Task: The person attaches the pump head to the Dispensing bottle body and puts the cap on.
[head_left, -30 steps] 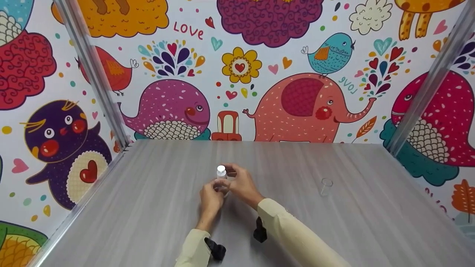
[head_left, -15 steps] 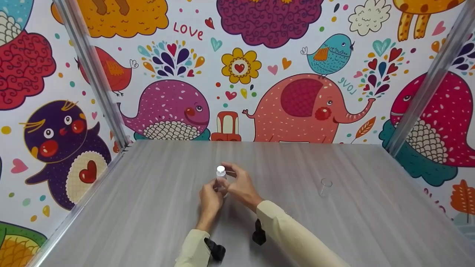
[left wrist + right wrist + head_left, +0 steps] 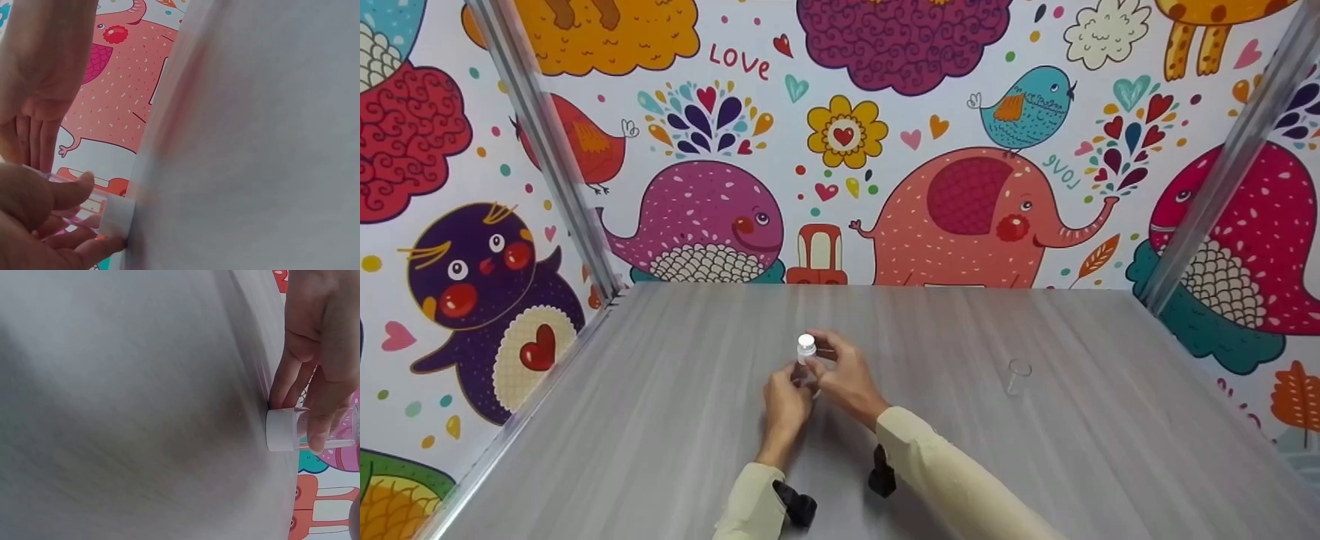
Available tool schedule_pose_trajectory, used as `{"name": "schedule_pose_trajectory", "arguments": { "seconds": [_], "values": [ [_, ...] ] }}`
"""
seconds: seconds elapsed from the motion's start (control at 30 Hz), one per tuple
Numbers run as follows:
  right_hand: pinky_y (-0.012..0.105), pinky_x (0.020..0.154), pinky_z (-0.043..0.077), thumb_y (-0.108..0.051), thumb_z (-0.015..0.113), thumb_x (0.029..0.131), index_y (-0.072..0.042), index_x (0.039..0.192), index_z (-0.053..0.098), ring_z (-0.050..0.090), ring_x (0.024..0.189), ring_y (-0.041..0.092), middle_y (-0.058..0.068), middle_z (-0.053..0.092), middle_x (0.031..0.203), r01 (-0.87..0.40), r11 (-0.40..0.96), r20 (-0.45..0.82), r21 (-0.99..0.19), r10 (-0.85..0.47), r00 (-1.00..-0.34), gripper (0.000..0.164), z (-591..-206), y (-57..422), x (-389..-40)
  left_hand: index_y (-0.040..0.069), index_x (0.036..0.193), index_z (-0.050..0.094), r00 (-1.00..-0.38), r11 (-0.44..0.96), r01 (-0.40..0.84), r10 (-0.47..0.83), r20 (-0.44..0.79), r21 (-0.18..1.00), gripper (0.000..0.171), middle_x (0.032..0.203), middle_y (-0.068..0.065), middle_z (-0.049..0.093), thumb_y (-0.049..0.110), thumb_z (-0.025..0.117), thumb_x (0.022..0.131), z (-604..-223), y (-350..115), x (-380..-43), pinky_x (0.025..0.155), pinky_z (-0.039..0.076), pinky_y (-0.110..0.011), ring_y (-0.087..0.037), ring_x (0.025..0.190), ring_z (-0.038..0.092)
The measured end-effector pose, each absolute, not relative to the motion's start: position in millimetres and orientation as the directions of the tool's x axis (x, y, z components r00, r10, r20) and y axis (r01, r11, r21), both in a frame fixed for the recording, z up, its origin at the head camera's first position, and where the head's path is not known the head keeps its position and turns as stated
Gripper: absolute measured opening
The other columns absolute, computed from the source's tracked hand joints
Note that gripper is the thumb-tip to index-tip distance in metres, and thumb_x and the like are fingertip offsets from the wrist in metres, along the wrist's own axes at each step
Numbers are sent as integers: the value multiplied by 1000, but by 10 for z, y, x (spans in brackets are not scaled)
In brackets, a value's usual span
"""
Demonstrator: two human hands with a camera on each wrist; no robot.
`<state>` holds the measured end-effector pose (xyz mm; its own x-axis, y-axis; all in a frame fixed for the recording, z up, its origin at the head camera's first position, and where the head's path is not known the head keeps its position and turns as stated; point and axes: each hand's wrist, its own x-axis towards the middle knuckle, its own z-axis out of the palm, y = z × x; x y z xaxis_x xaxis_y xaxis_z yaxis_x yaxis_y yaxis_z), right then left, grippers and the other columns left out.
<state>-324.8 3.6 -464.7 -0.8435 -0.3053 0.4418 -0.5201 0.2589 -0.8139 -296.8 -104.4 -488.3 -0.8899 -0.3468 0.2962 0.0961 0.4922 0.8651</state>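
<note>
A small clear bottle [image 3: 805,349] with a white top stands on the table in the head view, between both hands. Its lower end is white and meets the tabletop in the right wrist view, where this white base [image 3: 281,430] shows plainly. My left hand [image 3: 786,405] grips the bottle low down, the fingers wrapped close to the base. Higher up, my right hand [image 3: 844,375] holds it near the neck, thumb in front and fingers behind. Much of the bottle's middle is hidden by the hands.
A clear glass cup [image 3: 1017,377] stands upright on the grey wood-grain table [image 3: 660,420], to the right of the hands. Walls with printed cartoon animals enclose the table, with metal posts [image 3: 562,165] at the corners. Black wrist cameras [image 3: 795,504] sit on the sleeves.
The right thumb has shifted slightly on the bottle, and the right forearm has dropped a little. The left hand and the cup stay in place.
</note>
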Motion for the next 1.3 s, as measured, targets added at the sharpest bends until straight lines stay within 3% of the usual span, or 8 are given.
{"name": "schedule_pose_trajectory", "arguments": {
  "seconds": [0.33,0.57,0.83,1.1,1.3],
  "values": [
    [39,103,51,-8,67,94,-7,130,60,65,119,23,9,67,127,-507,304,427,-806,-293,-855,37,-4648,53,-3251,-1,92,73,-893,489,89,-346,287,868,16,93,-18,76,-5,72,77,-4879,-1035,-2977,82,56,-48,-34,91,72],
    [43,102,51,-13,71,92,-5,126,61,66,117,27,12,68,124,-519,311,440,-796,-291,-849,37,-4638,67,-3237,-1,86,71,-884,485,128,-340,321,865,15,87,-16,75,-11,66,75,-4907,-1050,-2976,73,55,-43,-29,80,69],
    [44,107,47,-14,71,92,-6,131,58,62,123,27,10,65,130,-507,311,422,-804,-303,-854,42,-4632,69,-3232,-3,90,73,-877,478,142,-345,334,867,21,91,-19,76,-13,63,75,-4910,-1043,-2974,85,56,-49,-36,92,73],
    [48,108,45,-5,66,93,-2,136,55,61,127,30,13,63,134,-512,283,422,-811,-322,-847,44,-4618,81,-3251,-1,85,71,-891,461,111,-347,294,880,12,90,-17,75,-9,66,77,-4898,-1032,-2973,78,56,-46,-32,87,71],
    [42,106,48,-3,65,93,-3,134,58,63,124,27,12,65,133,-514,284,423,-809,-326,-846,42,-4625,66,-3257,-3,91,73,-897,442,106,-344,277,891,14,94,-19,75,-8,67,79,-4893,-1042,-2964,77,57,-46,-33,88,71]
  ]
}}
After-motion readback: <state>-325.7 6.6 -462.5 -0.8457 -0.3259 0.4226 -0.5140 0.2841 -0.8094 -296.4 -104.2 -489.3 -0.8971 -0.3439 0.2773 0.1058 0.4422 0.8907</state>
